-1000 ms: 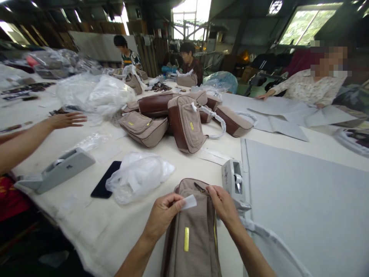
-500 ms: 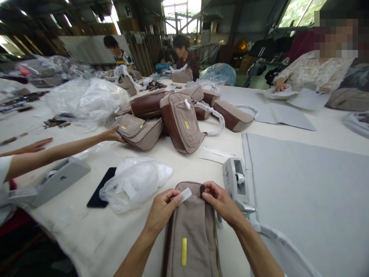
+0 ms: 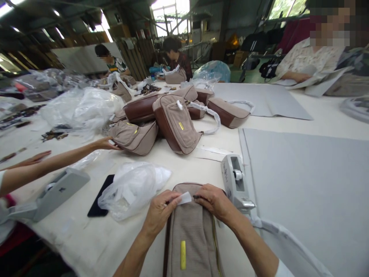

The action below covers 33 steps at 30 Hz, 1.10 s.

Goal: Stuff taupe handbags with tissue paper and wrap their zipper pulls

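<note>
A taupe fabric bag [image 3: 191, 231] with dark brown edges lies in front of me, a yellow strip [image 3: 183, 254] on its face and a brass zipper [image 3: 215, 246] along its right side. Between the thumb and fingers of my left hand [image 3: 160, 211] is a short whitish strip of tape [image 3: 185, 198], its free end over the bag's upper part. My right hand [image 3: 213, 198] pinches the dark zipper pull [image 3: 196, 197] near the bag's top, beside the tape's end. Its fingers cover most of the pull.
Tape dispensers stand to the right [image 3: 235, 177] and left [image 3: 62, 188]. A crumpled plastic bag [image 3: 131, 188] partly covers a dark flat object [image 3: 99, 200]. Ahead is a pile of similar bags [image 3: 175, 123]; a co-worker's hand [image 3: 105, 144] touches one. Grey sheets [image 3: 305, 184] lie right.
My right hand has turned over the zipper pull and shifted it left towards the tape. My left hand still holds the tape. The camera view has shifted slightly.
</note>
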{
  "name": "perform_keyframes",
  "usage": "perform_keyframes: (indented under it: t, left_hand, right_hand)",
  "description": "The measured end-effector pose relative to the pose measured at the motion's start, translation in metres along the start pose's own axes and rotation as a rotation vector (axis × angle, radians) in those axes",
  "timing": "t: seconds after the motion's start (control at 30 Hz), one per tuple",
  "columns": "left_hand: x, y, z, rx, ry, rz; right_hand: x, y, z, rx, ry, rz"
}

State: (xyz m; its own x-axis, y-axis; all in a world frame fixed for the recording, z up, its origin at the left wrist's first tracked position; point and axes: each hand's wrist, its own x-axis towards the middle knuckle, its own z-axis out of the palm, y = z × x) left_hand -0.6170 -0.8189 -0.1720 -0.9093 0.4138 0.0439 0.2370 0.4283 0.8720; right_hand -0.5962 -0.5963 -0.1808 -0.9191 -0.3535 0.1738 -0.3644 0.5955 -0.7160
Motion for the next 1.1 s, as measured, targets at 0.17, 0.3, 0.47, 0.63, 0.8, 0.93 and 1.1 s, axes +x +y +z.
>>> perform_keyframes:
  t: [0.17,0.3,0.47,0.63,0.8,0.93,1.1]
  left_hand:
    - [0.003,0.001,-0.001,0.050,0.003,0.018]
    - [0.002,0.000,0.000,0.069,-0.005,-0.002]
    - [0.001,-0.002,0.002,0.080,0.016,-0.038]
    - [0.000,0.000,0.001,0.046,0.020,-0.055]
    - [-0.002,0.001,0.002,0.020,0.041,-0.061]
    - [-0.001,-0.001,0.002,0.022,0.045,-0.060]
    - [0.004,-0.006,0.000,0.060,0.037,0.041]
  right_hand:
    - [-0.001,-0.001,0.006,0.292,0.134,0.150]
    - [-0.005,0.002,0.003,0.565,0.127,0.263]
    - [-0.006,-0.004,-0.012,0.418,0.014,0.256]
    - [-0.007,-0.010,-0.003,0.345,0.197,0.433]
    - [-0.009,-0.015,0.012,0.405,0.375,0.582]
    - [-0.007,-0.017,0.015,0.390,0.303,0.456]
    - [-0.006,-0.008,0.021,0.324,0.217,0.207]
